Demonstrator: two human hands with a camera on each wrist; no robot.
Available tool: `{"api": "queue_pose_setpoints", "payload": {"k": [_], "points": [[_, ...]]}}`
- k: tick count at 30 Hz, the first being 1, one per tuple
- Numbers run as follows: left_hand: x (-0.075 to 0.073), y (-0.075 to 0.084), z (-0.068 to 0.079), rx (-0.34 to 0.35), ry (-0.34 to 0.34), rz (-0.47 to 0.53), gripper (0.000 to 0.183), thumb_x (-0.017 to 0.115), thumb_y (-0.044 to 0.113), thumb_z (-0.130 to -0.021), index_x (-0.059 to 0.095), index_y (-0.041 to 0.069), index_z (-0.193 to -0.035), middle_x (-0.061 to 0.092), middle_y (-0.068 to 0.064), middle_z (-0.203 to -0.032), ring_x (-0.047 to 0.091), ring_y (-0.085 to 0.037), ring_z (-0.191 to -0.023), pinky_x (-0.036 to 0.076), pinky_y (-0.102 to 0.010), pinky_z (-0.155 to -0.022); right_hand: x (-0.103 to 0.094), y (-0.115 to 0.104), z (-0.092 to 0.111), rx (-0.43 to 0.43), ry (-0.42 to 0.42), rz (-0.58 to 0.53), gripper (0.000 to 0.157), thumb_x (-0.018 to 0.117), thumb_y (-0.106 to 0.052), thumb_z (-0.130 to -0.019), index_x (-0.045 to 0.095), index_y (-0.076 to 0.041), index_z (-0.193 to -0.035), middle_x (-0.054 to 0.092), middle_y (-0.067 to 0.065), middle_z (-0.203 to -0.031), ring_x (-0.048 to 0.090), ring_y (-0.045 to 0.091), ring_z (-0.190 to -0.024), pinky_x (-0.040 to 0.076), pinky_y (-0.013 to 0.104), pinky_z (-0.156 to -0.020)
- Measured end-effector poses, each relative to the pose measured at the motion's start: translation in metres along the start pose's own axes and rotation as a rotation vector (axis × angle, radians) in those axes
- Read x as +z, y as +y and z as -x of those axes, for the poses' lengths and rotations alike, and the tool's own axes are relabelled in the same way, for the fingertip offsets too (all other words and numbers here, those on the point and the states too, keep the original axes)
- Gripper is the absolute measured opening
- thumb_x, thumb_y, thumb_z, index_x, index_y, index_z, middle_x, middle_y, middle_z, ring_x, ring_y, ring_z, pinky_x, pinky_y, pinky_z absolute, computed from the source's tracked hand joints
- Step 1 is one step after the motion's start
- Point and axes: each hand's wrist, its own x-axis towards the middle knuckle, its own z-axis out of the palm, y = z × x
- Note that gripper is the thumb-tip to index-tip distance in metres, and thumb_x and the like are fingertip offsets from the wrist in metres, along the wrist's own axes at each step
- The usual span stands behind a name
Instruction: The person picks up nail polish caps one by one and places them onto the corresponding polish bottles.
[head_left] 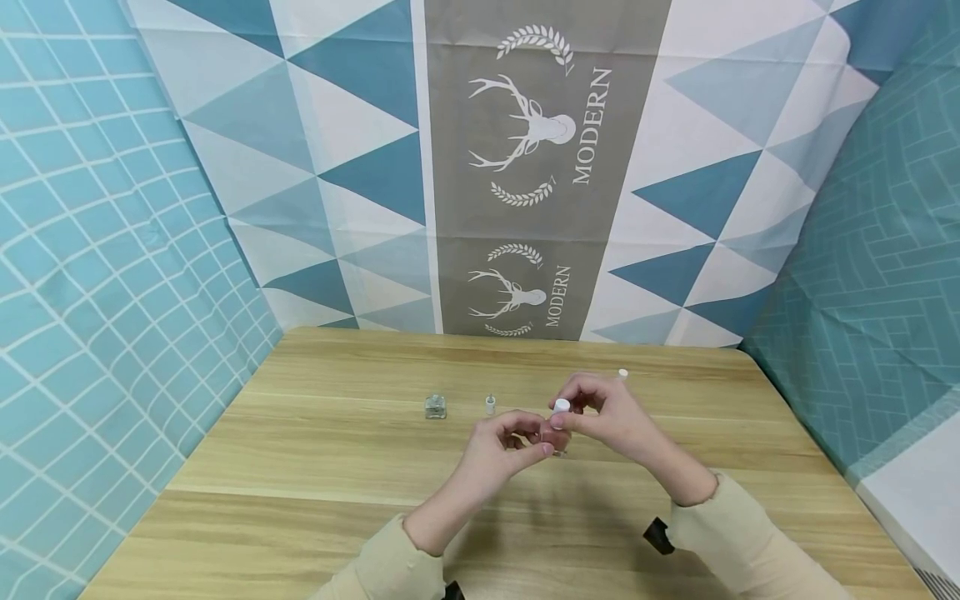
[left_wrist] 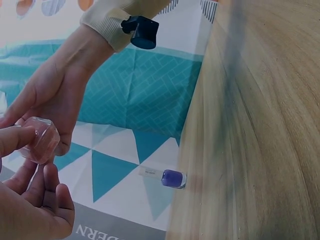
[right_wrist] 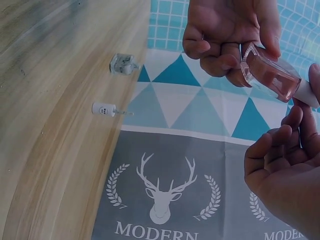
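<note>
Between both hands, above the table, is a glass bottle of pink nail polish [head_left: 555, 437] with a white cap [head_left: 561, 406]. My left hand [head_left: 495, 448] pinches its glass body between thumb and fingers. On the cap, my right hand [head_left: 611, 421] has its thumb and a finger closed. In the right wrist view the pink bottle [right_wrist: 272, 75] is tilted, with the cap [right_wrist: 306, 93] on its neck. Left of the hands stand a clear uncapped glass bottle [head_left: 435, 407] and a white brush cap [head_left: 491, 404], its brush pointing up.
A purple nail polish bottle [left_wrist: 173, 178] with a white cap stands beyond my right hand; in the head view only its cap top [head_left: 623, 374] shows. Patterned cloths hang behind and on both sides of the wooden table [head_left: 315, 450].
</note>
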Motion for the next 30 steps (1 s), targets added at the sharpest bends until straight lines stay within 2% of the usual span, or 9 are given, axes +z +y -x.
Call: {"api": "queue_pose_setpoints", "payload": {"k": [3, 7, 12, 15, 21, 23, 30], "points": [[0.0, 0.0, 0.0, -0.009, -0.002, 0.004, 0.023, 0.068, 0.01, -0.076, 0.064, 0.008, -0.099, 0.065, -0.006, -0.091, 0.055, -0.015, -0.082, 0.046, -0.025, -0.069, 0.001, -0.005, 0.0, 0.005, 0.003, 0.009, 0.013, 0.07, -0.005, -0.074, 0.058, -0.011, -0.074, 0.056, 0.001, -0.074, 0.049, 0.011, -0.064, 0.043, 0.024, -0.056], [0.0, -0.001, 0.0, -0.01, -0.001, 0.006, 0.023, 0.068, 0.009, -0.076, 0.064, 0.008, -0.099, 0.065, -0.006, -0.091, 0.055, -0.016, -0.082, 0.046, -0.025, -0.069, 0.002, -0.006, 0.0, -0.008, 0.007, 0.022, 0.013, 0.07, -0.004, -0.073, 0.058, -0.007, -0.077, 0.055, 0.002, -0.073, 0.048, 0.01, -0.063, 0.043, 0.025, -0.056], [-0.002, -0.002, 0.001, -0.013, 0.002, -0.004, 0.024, 0.068, 0.012, -0.077, 0.064, 0.009, -0.1, 0.065, -0.004, -0.093, 0.056, -0.016, -0.083, 0.046, -0.026, -0.07, 0.002, -0.006, 0.002, 0.016, -0.013, 0.058, 0.021, 0.068, -0.008, -0.076, 0.062, -0.005, -0.096, 0.056, 0.0, -0.078, 0.046, 0.011, -0.064, 0.042, 0.023, -0.054], [-0.003, -0.001, 0.001, -0.022, 0.008, -0.002, 0.024, 0.068, 0.013, -0.077, 0.064, 0.011, -0.101, 0.066, -0.003, -0.095, 0.056, -0.015, -0.084, 0.045, -0.025, -0.07, 0.0, -0.006, 0.003, -0.002, -0.027, 0.055, 0.025, 0.064, -0.007, -0.08, 0.06, -0.005, -0.104, 0.055, 0.0, -0.079, 0.047, 0.012, -0.066, 0.042, 0.023, -0.055], [-0.004, -0.001, 0.001, -0.034, 0.01, 0.002, 0.024, 0.068, 0.015, -0.078, 0.064, 0.012, -0.101, 0.066, -0.002, -0.098, 0.056, -0.014, -0.084, 0.046, -0.026, -0.07, -0.004, -0.008, 0.004, -0.087, -0.043, 0.056, 0.025, 0.057, 0.0, -0.084, 0.059, -0.003, -0.108, 0.06, 0.005, -0.09, 0.05, 0.014, -0.069, 0.044, 0.025, -0.059], [-0.004, -0.001, 0.001, -0.034, 0.007, 0.0, 0.023, 0.068, 0.015, -0.078, 0.064, 0.012, -0.1, 0.066, -0.002, -0.098, 0.056, -0.014, -0.084, 0.046, -0.026, -0.07, -0.005, -0.009, 0.004, -0.092, -0.049, 0.067, 0.025, 0.055, 0.0, -0.085, 0.059, -0.003, -0.109, 0.061, 0.005, -0.094, 0.051, 0.014, -0.071, 0.045, 0.024, -0.06], [-0.004, 0.001, 0.0, -0.026, 0.022, 0.0, 0.02, 0.069, 0.014, -0.077, 0.065, 0.01, -0.096, 0.066, -0.004, -0.095, 0.054, -0.014, -0.081, 0.045, -0.027, -0.07, -0.007, -0.013, 0.004, -0.088, -0.064, 0.087, 0.022, 0.052, -0.001, -0.087, 0.061, -0.003, -0.107, 0.06, 0.003, -0.091, 0.051, 0.014, -0.073, 0.044, 0.023, -0.06]]}}
